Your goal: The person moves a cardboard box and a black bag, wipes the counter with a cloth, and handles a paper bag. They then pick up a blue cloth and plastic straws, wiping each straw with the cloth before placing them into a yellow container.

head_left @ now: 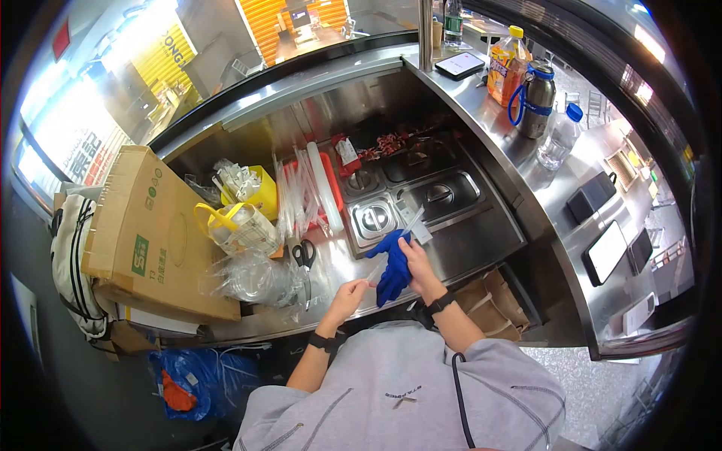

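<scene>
My right hand (415, 263) grips a crumpled blue cloth (392, 264) together with a clear wrapped straw (402, 229) that slants up to the right. My left hand (350, 293) pinches the lower end of that straw near the cloth. Both hands hover over the front of the steel counter (481, 240), just in front of the lidded steel containers (376, 218). Black bands sit on both wrists.
Scissors (304, 255) lie left of my hands, beside clear plastic bags (252, 278) and bundles of wrapped straws (301, 195). A cardboard box (147, 233) stands at the left. Bottles (560, 135), a steel flask (535, 98) and phones (459, 65) sit on the raised ledge.
</scene>
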Demonstrator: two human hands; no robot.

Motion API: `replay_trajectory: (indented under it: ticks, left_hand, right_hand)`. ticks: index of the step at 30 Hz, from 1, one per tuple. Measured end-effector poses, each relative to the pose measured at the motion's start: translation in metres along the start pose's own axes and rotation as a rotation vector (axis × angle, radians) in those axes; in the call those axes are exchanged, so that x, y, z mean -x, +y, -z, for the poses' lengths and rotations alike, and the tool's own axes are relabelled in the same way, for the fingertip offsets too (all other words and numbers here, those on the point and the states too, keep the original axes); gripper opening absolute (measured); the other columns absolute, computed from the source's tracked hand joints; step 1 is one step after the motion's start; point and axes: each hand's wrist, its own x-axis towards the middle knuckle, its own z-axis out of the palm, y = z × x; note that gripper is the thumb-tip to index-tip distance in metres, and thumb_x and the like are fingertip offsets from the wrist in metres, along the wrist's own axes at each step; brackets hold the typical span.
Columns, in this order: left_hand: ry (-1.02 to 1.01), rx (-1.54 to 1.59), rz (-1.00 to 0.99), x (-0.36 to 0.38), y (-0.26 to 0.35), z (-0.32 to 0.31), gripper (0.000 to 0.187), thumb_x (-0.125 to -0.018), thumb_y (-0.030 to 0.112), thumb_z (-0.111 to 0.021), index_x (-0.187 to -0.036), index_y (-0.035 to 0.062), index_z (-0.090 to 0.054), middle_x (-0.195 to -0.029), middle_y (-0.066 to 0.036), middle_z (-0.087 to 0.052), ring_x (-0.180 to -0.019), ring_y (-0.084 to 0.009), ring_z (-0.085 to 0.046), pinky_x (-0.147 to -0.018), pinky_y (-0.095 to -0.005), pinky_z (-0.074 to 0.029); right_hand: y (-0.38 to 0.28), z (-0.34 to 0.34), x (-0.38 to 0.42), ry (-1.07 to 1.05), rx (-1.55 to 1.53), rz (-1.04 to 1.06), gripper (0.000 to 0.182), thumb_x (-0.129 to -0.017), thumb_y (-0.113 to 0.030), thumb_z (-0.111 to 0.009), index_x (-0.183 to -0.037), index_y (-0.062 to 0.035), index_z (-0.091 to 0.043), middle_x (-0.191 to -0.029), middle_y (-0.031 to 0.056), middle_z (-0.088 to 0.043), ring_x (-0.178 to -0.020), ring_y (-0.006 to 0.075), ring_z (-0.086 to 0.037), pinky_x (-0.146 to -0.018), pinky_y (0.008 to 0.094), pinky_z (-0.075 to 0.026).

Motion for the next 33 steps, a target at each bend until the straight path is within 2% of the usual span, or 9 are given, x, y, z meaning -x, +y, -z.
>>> replay_trajectory:
  ticks: [9, 13, 17, 18, 22, 23, 25, 31, 33]
  left_hand:
    - [-0.03, 0.008, 0.05, -0.003, -0.002, 0.031, 0.031, -0.099, 0.023, -0.045, -0.097, 0.0016, -0.068, -0.056, 0.011, -0.031, -0.049, -0.0019, -0.028, -0.046, -0.0216, -0.023]
    - [-0.055, 0.085, 0.054, -0.013, 0.007, 0.031, 0.03, -0.1, 0.022, -0.044, -0.104, 0.0024, -0.065, -0.059, 0.009, -0.036, -0.049, -0.0024, -0.031, -0.045, -0.0214, -0.025]
    - [0.034, 0.18, 0.094, -0.04, 0.0, 0.024, 0.029, -0.1, 0.023, -0.043, -0.109, 0.0038, -0.062, -0.064, 0.004, -0.052, -0.051, -0.0056, -0.044, -0.046, -0.0219, -0.034]
    - [-0.007, -0.034, 0.096, -0.041, 0.007, 0.035, 0.027, -0.098, 0.022, -0.047, -0.109, 0.002, -0.062, -0.081, -0.004, -0.065, -0.068, -0.0134, -0.059, -0.06, -0.025, -0.046]
    - [0.075, -0.272, -0.068, -0.041, 0.002, 0.066, 0.035, -0.092, 0.019, -0.054, -0.117, -0.0054, -0.057, -0.11, -0.017, -0.065, -0.107, -0.0266, -0.06, -0.094, -0.0366, -0.045]
    - [0.192, -0.291, -0.135, -0.061, -0.042, 0.084, 0.039, -0.092, 0.022, -0.059, -0.122, -0.002, -0.056, -0.111, -0.016, -0.065, -0.105, -0.0225, -0.061, -0.092, -0.0346, -0.046]
    - [0.417, -0.023, -0.25, -0.046, 0.01, 0.076, 0.039, -0.092, 0.024, -0.062, -0.122, -0.0011, -0.057, -0.113, -0.015, -0.064, -0.104, -0.0177, -0.06, -0.089, -0.0314, -0.047]
    - [0.291, 0.062, -0.356, -0.048, 0.044, 0.085, 0.027, -0.096, 0.017, -0.057, -0.112, -0.004, -0.063, -0.098, -0.009, -0.069, -0.09, -0.0133, -0.064, -0.079, -0.0246, -0.049]
    - [0.503, 0.164, -0.326, -0.046, 0.047, 0.086, 0.023, -0.096, 0.018, -0.057, -0.106, -0.0015, -0.065, -0.091, -0.005, -0.07, -0.081, -0.0084, -0.063, -0.07, -0.0208, -0.048]
  right_hand:
    - [-0.05, 0.02, -0.041, -0.017, -0.109, 0.112, 0.032, -0.098, -0.033, -0.052, -0.12, -0.0102, -0.056, -0.097, 0.0042, -0.065, -0.076, 0.0148, -0.062, -0.062, 0.0352, -0.056]
    - [-0.03, -0.014, -0.037, -0.032, -0.128, 0.021, 0.027, -0.098, -0.031, -0.054, -0.113, -0.0097, -0.058, -0.083, 0.0, -0.058, -0.066, 0.0112, -0.058, -0.057, 0.0297, -0.054]
    - [0.022, -0.048, -0.032, -0.204, 0.167, -0.102, 0.03, -0.095, -0.027, -0.061, -0.117, -0.0064, -0.056, -0.095, 0.002, -0.063, -0.077, 0.0086, -0.06, -0.066, 0.0245, -0.052]
    - [0.022, -0.058, -0.027, -0.225, 0.276, -0.085, 0.028, -0.094, -0.024, -0.062, -0.114, -0.0056, -0.058, -0.093, 0.0003, -0.062, -0.08, 0.0065, -0.057, -0.069, 0.0227, -0.049]
    - [0.024, -0.053, -0.042, -0.332, 0.496, 0.178, 0.023, -0.092, -0.016, -0.062, -0.111, -0.0033, -0.058, -0.091, -0.0005, -0.062, -0.078, 0.0054, -0.056, -0.07, 0.0213, -0.047]
    - [0.018, -0.055, -0.041, -0.351, 0.561, 0.182, 0.023, -0.092, -0.015, -0.061, -0.111, -0.0027, -0.058, -0.09, 0.0001, -0.062, -0.078, 0.0062, -0.056, -0.07, 0.0219, -0.047]
    - [0.014, -0.061, -0.038, -0.408, 0.641, 0.18, 0.024, -0.09, -0.015, -0.062, -0.11, -0.0012, -0.058, -0.09, 0.0026, -0.063, -0.079, 0.0084, -0.057, -0.071, 0.0239, -0.048]
    - [0.045, -0.066, -0.041, -0.559, 0.913, 0.254, 0.039, -0.088, -0.022, -0.064, -0.118, 0.0015, -0.056, -0.102, 0.013, -0.065, -0.091, 0.0177, -0.061, -0.082, 0.0315, -0.048]
    - [0.044, -0.064, -0.048, -0.625, 0.916, 0.199, 0.039, -0.089, -0.024, -0.064, -0.118, 0.0013, -0.057, -0.103, 0.0133, -0.065, -0.092, 0.0182, -0.061, -0.083, 0.0323, -0.048]
